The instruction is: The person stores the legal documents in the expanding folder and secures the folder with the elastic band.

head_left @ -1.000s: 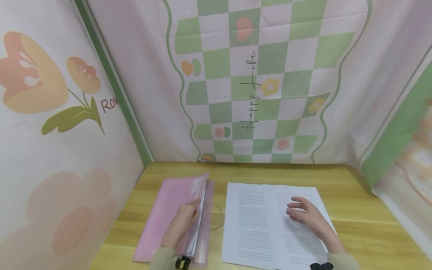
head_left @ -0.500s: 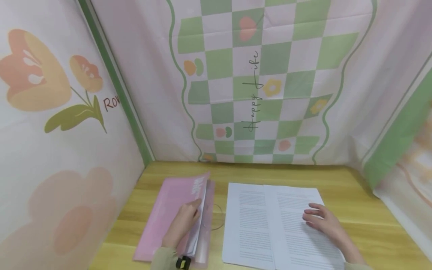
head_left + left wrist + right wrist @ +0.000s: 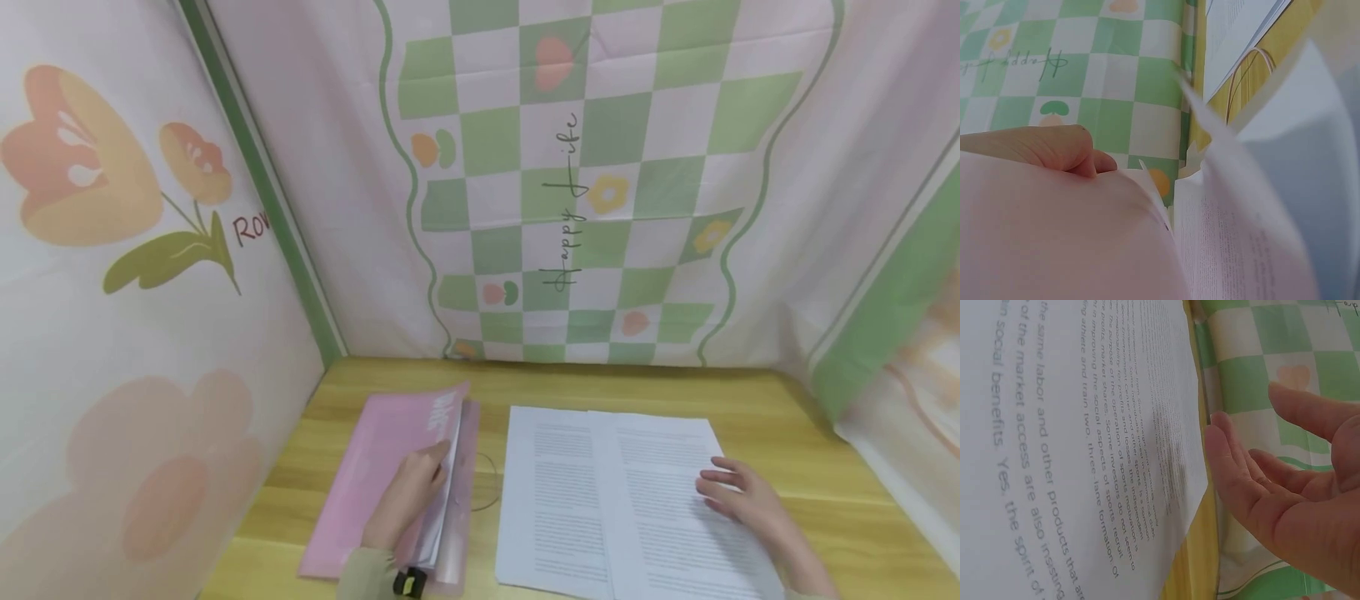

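A pink folder [image 3: 375,475] with white lettering lies at the left of the table, its cover slightly raised over white sheets [image 3: 433,525] inside. My left hand [image 3: 414,487] grips the cover near its right edge, fingers curled. In the left wrist view the same hand [image 3: 1066,149] shows behind the cover [image 3: 1054,231], and printed pages [image 3: 1229,237] fan out beside it. To the right, two stacks of printed paper [image 3: 555,500] lie side by side. Over the right-hand stack's right edge hovers my right hand [image 3: 746,500], fingers loosely bent, holding nothing; the right wrist view shows its fingers [image 3: 1235,481] spread apart.
A thin looped cord [image 3: 491,483] lies between the folder and the papers. The wooden table [image 3: 817,467] meets a checked green-and-white curtain [image 3: 555,208] at the back. A flowered curtain [image 3: 150,333] closes the left side.
My right hand has moved right and a little toward me, from above the right stack's middle to its right edge. The left hand keeps its place on the folder.
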`<act>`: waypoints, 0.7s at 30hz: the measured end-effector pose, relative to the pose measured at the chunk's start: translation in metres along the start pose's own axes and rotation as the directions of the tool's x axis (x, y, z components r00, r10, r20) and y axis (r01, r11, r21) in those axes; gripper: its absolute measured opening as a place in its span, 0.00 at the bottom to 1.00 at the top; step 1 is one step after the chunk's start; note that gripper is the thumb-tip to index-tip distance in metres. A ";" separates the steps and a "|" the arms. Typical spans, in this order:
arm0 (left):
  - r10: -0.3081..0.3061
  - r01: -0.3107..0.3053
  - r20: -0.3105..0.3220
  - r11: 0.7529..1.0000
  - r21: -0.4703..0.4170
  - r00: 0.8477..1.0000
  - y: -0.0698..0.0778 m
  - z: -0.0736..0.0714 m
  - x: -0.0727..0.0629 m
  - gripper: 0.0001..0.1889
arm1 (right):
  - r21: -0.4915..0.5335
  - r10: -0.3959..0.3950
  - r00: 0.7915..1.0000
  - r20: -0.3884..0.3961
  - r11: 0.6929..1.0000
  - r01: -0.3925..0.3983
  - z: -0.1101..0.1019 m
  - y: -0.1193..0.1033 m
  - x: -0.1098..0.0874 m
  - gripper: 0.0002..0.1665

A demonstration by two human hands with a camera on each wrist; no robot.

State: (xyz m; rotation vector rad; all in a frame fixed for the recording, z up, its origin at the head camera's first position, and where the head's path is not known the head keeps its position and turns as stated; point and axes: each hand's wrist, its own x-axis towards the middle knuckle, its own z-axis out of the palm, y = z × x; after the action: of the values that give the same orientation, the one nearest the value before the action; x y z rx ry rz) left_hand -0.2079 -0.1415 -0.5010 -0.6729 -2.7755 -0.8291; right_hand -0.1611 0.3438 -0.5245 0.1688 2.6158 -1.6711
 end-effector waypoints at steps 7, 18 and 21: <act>0.007 -0.007 -0.006 1.000 -0.012 1.000 0.001 0.000 0.000 0.12 | -0.061 -0.026 1.000 0.001 0.998 0.026 -0.007 0.005 -0.005 0.41; -0.005 0.005 0.003 1.000 -0.013 1.000 0.000 0.002 0.000 0.10 | -0.202 -0.006 1.000 -0.013 0.979 0.003 -0.019 0.004 -0.011 0.43; -0.004 0.004 0.002 1.000 -0.023 1.000 -0.001 0.001 0.000 0.12 | -0.268 -0.001 1.000 -0.022 0.963 -0.005 -0.021 0.004 -0.011 0.44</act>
State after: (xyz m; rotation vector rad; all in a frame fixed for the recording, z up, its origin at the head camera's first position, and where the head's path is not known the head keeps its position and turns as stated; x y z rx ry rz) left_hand -0.2079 -0.1412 -0.5026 -0.6721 -2.7738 -0.8626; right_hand -0.1489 0.3635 -0.5183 0.1823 2.8210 -1.3005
